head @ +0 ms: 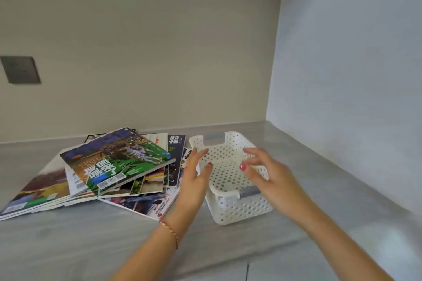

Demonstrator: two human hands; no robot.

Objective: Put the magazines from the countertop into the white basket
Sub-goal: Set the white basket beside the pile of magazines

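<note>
I note both hands empty, fingers spread: left hand (196, 174) nearer the fanned glossy magazines (114, 166), lying left of the white perforated plastic basket (230, 207); right hand (266, 173) over it.

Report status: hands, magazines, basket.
Left hand and right hand open, empty, hovering at the white basket. Basket empty. Magazines piled loose on the countertop, left of basket. Nothing in the way.

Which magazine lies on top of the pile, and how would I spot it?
Start at the white basket near the corner of the grey countertop. Left of it sprawls the pile of magazines. The top magazine lies tilted across the others, and it alone has a bright green cover with large white characters.
</note>
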